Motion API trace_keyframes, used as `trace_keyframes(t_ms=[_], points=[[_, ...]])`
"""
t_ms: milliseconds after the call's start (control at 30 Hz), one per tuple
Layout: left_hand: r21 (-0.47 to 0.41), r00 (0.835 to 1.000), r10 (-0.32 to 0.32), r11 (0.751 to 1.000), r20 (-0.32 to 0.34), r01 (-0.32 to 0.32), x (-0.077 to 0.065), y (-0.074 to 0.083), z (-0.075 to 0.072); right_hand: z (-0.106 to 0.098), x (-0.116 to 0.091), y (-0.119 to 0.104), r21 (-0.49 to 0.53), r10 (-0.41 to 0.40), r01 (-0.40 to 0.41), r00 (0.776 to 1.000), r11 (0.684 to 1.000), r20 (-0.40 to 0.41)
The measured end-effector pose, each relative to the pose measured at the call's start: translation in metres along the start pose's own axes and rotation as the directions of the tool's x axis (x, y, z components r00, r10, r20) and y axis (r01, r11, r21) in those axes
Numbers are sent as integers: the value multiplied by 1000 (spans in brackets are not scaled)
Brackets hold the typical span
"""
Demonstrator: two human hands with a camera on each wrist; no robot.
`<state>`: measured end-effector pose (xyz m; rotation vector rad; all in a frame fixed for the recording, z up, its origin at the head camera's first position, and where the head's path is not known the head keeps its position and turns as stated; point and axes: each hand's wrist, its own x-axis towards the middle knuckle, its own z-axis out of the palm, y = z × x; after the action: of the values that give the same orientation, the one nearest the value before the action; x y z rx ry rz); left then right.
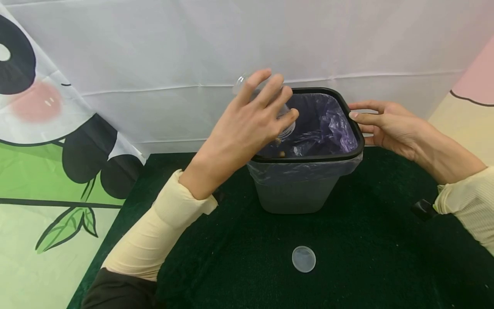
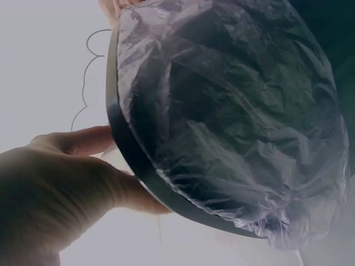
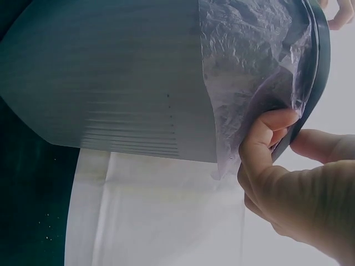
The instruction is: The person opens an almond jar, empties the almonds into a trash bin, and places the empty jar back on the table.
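Observation:
A grey trash can (image 1: 297, 197) with a black rim (image 1: 308, 159) stands on the dark green cloth, lined with a thin purple bag (image 1: 339, 128). Over its left side my left hand (image 1: 251, 118) holds a clear plastic jar (image 1: 287, 128), tipped with its mouth down toward the inside. Small brown pieces (image 1: 282, 153) show just below the mouth. Most of the jar is hidden behind the fingers. My right hand (image 1: 390, 128) pinches the rim at the right, and in the right wrist view its fingers (image 3: 260, 144) press the bag's folded edge from outside.
A round clear lid (image 1: 303, 259) lies on the green cloth (image 1: 231, 266) in front of the can. Close behind the can hangs a white curtain (image 1: 173, 51). A printed cartoon sheet (image 1: 50, 163) covers the left side.

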<state>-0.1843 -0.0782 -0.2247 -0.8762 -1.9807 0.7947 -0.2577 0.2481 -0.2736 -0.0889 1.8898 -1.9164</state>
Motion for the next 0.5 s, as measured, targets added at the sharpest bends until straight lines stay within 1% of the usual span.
trace_keyframes(t_ms=[67, 133, 233, 300, 367, 433, 500], points=[[18, 1000, 20, 1000, 3, -20, 1, 1, 2, 0, 0, 0, -4, 0, 0, 1000, 1000, 1], [18, 999, 45, 999, 24, -46, 2, 2, 5, 1, 1, 0, -2, 0, 0, 1000, 1000, 1], [-42, 996, 61, 997, 61, -58, 1, 2, 8, 1, 0, 1, 3, -2, 2, 1000, 1000, 1], [-80, 995, 48, 996, 85, -41, 0, 1, 8, 1, 0, 2, 7, -5, 5, 1000, 1000, 0], [-142, 994, 19, 990, 106, -4, -1, 0, 7, 1, 0, 3, 8, -9, 9, 1000, 1000, -2], [-213, 992, -11, 976, 128, 38, -3, -3, 6, 1, 0, 3, 7, -14, 14, 1000, 1000, -5], [-289, 989, -36, 954, 142, 77, -4, -5, 5, 1, 0, 3, 6, -16, 16, 1000, 1000, -8]])
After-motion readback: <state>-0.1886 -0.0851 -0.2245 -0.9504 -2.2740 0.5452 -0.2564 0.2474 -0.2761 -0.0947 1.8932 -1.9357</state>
